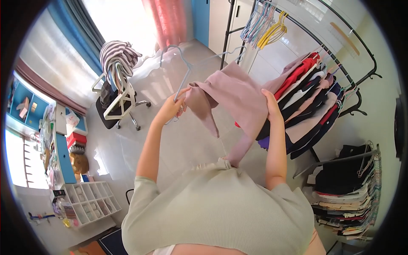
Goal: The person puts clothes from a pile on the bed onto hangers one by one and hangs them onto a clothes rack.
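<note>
My left hand (170, 109) is closed around a light blue hanger (187, 73), its fingers beside the gathered edge of a mauve long-sleeved top (244, 95). Stretched out at the right, my right hand (273, 106) grips the top's other side between thumb and fingers. The garment hangs between both hands above the floor, one sleeve dangling in the middle and another part trailing down toward my waist. Part of the hanger's frame reaches right, behind the top's upper edge.
At the right stands a black clothes rack (327, 46) with yellow hangers (273, 30) and many hung clothes (314, 97). A lower rack of folded clothes (342, 182) is below it. A white office chair (123, 100) holds a striped cloth (119, 54). White cubby shelves (94, 202) stand lower left.
</note>
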A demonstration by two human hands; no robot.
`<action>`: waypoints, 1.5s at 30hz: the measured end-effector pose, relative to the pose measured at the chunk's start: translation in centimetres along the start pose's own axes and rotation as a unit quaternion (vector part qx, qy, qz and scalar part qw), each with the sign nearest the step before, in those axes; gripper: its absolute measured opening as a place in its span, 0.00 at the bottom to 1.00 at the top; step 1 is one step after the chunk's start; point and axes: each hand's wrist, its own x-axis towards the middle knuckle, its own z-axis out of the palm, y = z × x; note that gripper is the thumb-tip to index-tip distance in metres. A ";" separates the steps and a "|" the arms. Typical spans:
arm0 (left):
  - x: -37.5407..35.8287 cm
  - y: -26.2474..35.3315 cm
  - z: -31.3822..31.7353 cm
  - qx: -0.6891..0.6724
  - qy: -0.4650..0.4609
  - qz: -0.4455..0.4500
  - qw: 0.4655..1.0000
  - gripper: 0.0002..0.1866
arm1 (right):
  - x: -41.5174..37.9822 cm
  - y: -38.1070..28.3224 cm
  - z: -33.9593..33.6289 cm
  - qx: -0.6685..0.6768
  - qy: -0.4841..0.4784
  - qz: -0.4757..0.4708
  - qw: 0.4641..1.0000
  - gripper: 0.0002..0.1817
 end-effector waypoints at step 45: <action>6.0 -0.3 10.6 0.141 0.433 0.205 0.866 0.23 | 0.3 -7.9 6.5 -0.213 -0.171 -0.199 0.941 0.09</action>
